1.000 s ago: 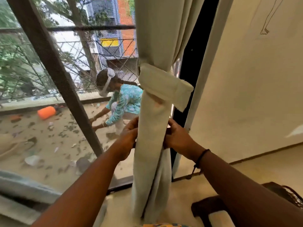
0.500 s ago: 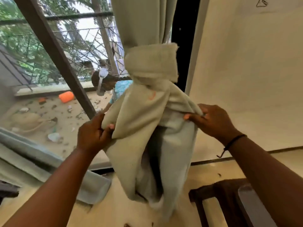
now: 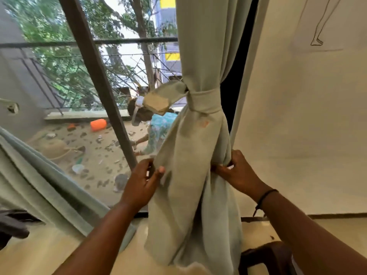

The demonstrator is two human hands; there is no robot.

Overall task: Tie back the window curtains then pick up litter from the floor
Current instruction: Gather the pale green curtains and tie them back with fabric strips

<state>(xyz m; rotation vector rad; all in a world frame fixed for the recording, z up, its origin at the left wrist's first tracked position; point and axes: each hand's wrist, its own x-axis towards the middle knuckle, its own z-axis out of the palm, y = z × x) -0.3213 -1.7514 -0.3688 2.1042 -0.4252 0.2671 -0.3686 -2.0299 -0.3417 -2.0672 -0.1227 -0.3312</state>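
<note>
A pale green curtain hangs in front of the window, gathered at mid-height by a fabric tie-back band whose loose end sticks out to the left. Below the band the cloth bulges out. My left hand pinches the curtain's left edge below the band. On the right edge my right hand grips a fold of the same curtain. A second curtain slants across the lower left.
A dark window frame bar runs diagonally behind the curtain. Outside, a person bends over a balcony floor strewn with litter and an orange container. A dark stool stands at lower right by the cream wall.
The view has tilted up and the band's loose end now sticks out left. Both hands stay on the curtain's sides below the band, closer together than half a second ago.
</note>
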